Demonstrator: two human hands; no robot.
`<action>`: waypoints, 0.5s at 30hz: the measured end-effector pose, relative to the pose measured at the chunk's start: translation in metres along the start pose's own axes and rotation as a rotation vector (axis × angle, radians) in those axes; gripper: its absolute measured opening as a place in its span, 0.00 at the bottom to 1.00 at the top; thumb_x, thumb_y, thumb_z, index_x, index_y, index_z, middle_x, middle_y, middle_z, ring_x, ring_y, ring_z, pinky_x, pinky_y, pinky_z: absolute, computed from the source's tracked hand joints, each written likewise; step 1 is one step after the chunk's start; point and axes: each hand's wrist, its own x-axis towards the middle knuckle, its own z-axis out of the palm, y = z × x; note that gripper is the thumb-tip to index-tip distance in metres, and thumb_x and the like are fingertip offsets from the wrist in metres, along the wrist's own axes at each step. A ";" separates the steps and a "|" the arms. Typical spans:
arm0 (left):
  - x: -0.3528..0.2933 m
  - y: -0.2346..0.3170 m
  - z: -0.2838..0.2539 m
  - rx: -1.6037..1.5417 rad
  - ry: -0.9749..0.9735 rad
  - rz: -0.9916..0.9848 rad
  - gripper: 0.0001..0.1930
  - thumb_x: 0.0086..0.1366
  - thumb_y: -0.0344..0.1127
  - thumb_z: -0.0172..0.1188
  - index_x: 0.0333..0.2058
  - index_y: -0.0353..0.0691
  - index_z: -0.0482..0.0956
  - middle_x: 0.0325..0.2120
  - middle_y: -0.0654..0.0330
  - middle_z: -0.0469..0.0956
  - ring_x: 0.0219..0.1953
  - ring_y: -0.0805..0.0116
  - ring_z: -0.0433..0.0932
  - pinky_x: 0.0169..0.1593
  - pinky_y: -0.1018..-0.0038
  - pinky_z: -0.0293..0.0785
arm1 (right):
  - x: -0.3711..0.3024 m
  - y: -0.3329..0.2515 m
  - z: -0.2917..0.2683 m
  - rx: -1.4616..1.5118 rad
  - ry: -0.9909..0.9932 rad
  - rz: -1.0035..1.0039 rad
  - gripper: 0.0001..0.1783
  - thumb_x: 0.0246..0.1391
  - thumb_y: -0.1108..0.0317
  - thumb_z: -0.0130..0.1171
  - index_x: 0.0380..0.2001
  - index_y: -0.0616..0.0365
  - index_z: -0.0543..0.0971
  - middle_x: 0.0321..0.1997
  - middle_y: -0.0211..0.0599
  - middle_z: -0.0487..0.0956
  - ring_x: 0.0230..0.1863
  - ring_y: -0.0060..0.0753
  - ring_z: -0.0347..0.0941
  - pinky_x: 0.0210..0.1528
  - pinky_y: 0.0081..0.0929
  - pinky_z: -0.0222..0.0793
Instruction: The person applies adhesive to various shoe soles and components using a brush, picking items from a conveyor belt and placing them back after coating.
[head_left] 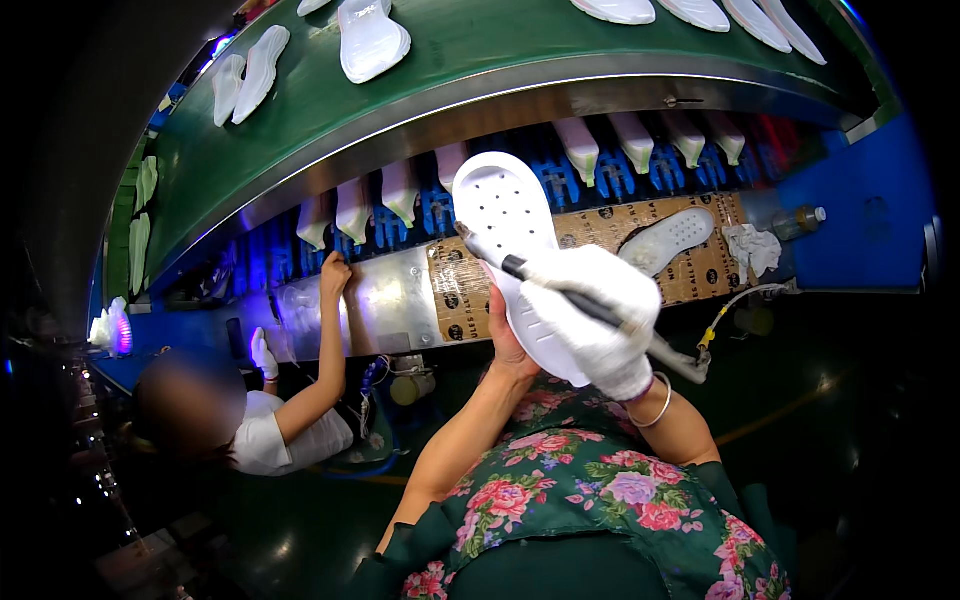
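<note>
My left hand (510,340), bare, holds a white shoe sole (508,205) from its near left side. The sole is tilted up, with small dark holes across its wide far end and grooves toward the near end. My right hand (600,315), in a white knit glove, is closed round a dark-handled brush (515,266) with a hose (685,362) trailing behind it. The brush tip lies over the sole's left edge near its middle. Another perforated white sole (668,240) rests on the cardboard (590,225) to the right.
Beyond the bench, a row of pale shoe uppers on lasts (580,150) sits in blue holders. A green conveyor belt (480,50) above carries several white soles. At left, a co-worker's hand (337,272) reaches to the row. Crumpled white cloth (752,248) and a bottle (800,220) lie right.
</note>
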 end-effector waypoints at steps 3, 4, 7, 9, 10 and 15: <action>0.007 0.002 -0.001 -0.017 -0.044 0.020 0.46 0.63 0.72 0.48 0.68 0.43 0.56 0.64 0.53 0.66 0.65 0.54 0.66 0.68 0.55 0.62 | -0.003 0.006 0.007 0.057 0.125 0.061 0.12 0.46 0.80 0.66 0.37 0.65 0.85 0.39 0.42 0.85 0.39 0.35 0.82 0.44 0.30 0.77; 0.008 0.003 0.001 -0.013 -0.066 0.040 0.46 0.63 0.72 0.48 0.68 0.43 0.56 0.64 0.52 0.65 0.65 0.54 0.66 0.68 0.55 0.62 | -0.003 0.009 0.009 0.033 0.136 0.036 0.12 0.46 0.79 0.66 0.38 0.64 0.85 0.39 0.42 0.85 0.40 0.35 0.82 0.45 0.31 0.76; 0.013 0.012 0.010 0.088 -0.165 0.044 0.47 0.63 0.74 0.46 0.68 0.42 0.56 0.64 0.51 0.65 0.65 0.54 0.66 0.67 0.56 0.63 | -0.014 0.011 0.011 -0.030 0.026 0.006 0.13 0.46 0.77 0.66 0.38 0.63 0.85 0.40 0.43 0.85 0.41 0.36 0.82 0.46 0.32 0.76; 0.022 0.016 0.005 0.032 -0.201 0.066 0.48 0.63 0.75 0.44 0.69 0.42 0.56 0.64 0.51 0.65 0.65 0.54 0.66 0.67 0.56 0.62 | -0.008 0.015 0.009 0.026 0.024 0.011 0.12 0.47 0.77 0.66 0.38 0.63 0.85 0.40 0.43 0.85 0.41 0.36 0.82 0.47 0.32 0.76; 0.023 0.018 0.002 0.004 -0.219 0.078 0.48 0.63 0.75 0.44 0.69 0.42 0.56 0.64 0.50 0.65 0.65 0.53 0.66 0.68 0.56 0.62 | -0.004 0.015 0.010 0.091 0.045 0.022 0.12 0.47 0.77 0.66 0.38 0.63 0.85 0.40 0.44 0.85 0.41 0.37 0.82 0.47 0.32 0.76; 0.025 0.023 0.014 0.047 -0.175 0.110 0.51 0.60 0.77 0.46 0.69 0.42 0.54 0.61 0.51 0.68 0.62 0.49 0.69 0.66 0.54 0.65 | -0.015 0.020 0.013 -0.144 -0.015 -0.187 0.16 0.47 0.75 0.66 0.43 0.60 0.84 0.41 0.42 0.84 0.43 0.45 0.81 0.51 0.36 0.73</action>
